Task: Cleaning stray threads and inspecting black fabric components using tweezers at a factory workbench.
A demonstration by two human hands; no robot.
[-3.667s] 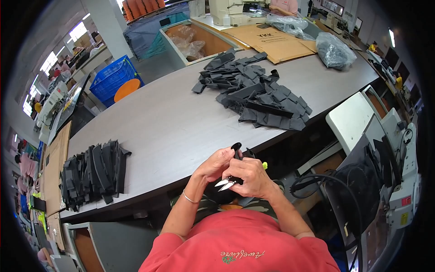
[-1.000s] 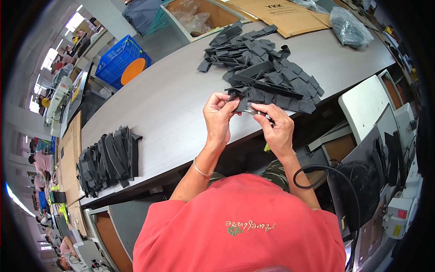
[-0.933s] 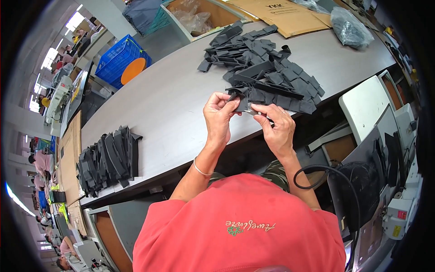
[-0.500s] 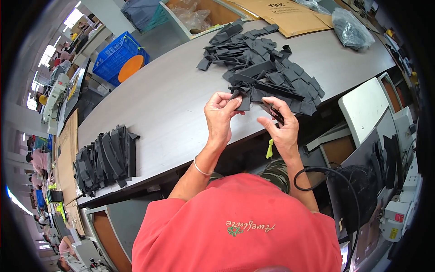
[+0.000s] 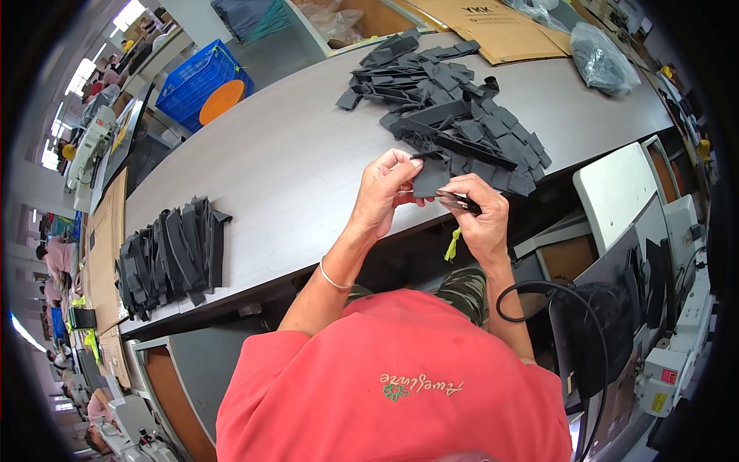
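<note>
Between its thumb and fingers my left hand [image 5: 389, 192] pinches a dark grey fabric piece [image 5: 431, 177], held up over the table's near edge. My right hand [image 5: 481, 215] is closed around small black thread snips [image 5: 460, 202] with a yellow-green strip [image 5: 452, 245] hanging below. The tips of the snips are at the lower right edge of the fabric piece; whether the blades touch it I cannot tell. Just beyond both hands spreads a heap of dark grey fabric pieces [image 5: 493, 127], some linked in strips.
On the left of the curved grey table [image 5: 285, 154] lies a row of dark fabric strips [image 5: 173, 250]. Flattened cardboard [image 5: 508, 35] and a plastic bag [image 5: 602, 60] lie at the far right. A blue crate [image 5: 202, 81] stands past the table; a sewing machine [image 5: 670, 369] is at right.
My right hand has moved left and closed in, bringing the snips to the fabric piece. My left hand has shifted slightly right, and more of the piece's flat face shows.
</note>
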